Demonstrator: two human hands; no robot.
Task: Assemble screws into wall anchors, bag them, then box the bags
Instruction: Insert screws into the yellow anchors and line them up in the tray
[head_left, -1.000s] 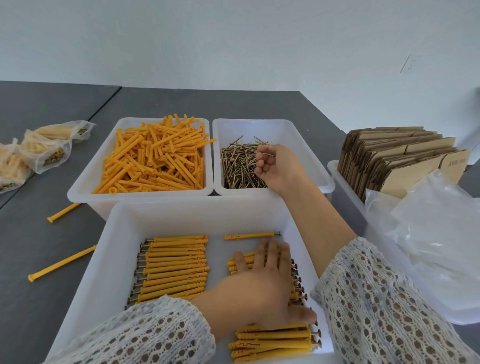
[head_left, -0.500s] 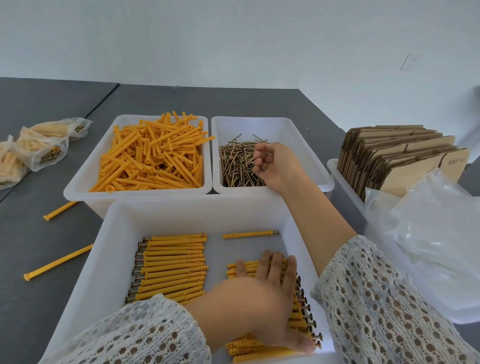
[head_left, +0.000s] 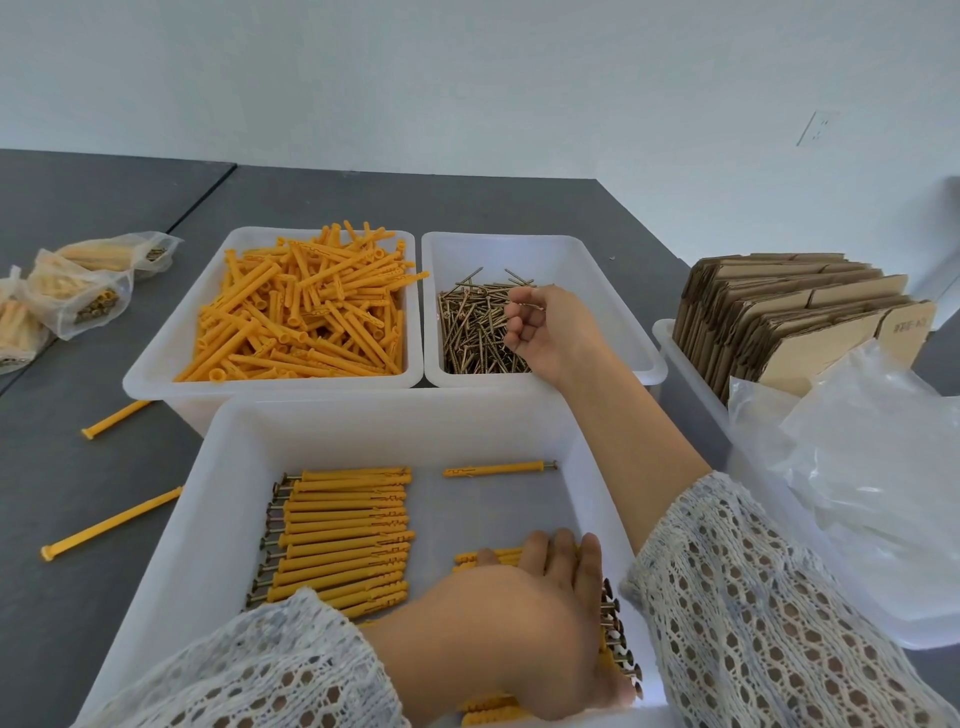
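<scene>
Screws (head_left: 475, 332) are heaped in the right-hand far bin (head_left: 540, 249), which is set just beside the bin of loose yellow wall anchors (head_left: 306, 312) toward the far edge of the tabletop (head_left: 467, 202). The right hand (head_left: 545, 327) is held over the screw heap with its fingers curled, and a few screws are pinched at the fingertips (head_left: 514, 312). The left hand (head_left: 524, 618) is laid on a row of assembled anchors (head_left: 615, 634) in the right half of the near bin (head_left: 218, 519), its fingers straight and pressed close together on them. A second row of assembled anchors (head_left: 343, 535) is arranged in the left half of that bin, and a single assembled anchor (head_left: 498, 469) is placed apart near its far wall. Two loose anchors (head_left: 111, 522) are seen on the tabletop left of the near bin. Filled bags (head_left: 78, 291) are gathered at the left edge. Flat cardboard boxes (head_left: 800, 312) and clear empty bags (head_left: 857, 467) are held in a bin at the right edge.
</scene>
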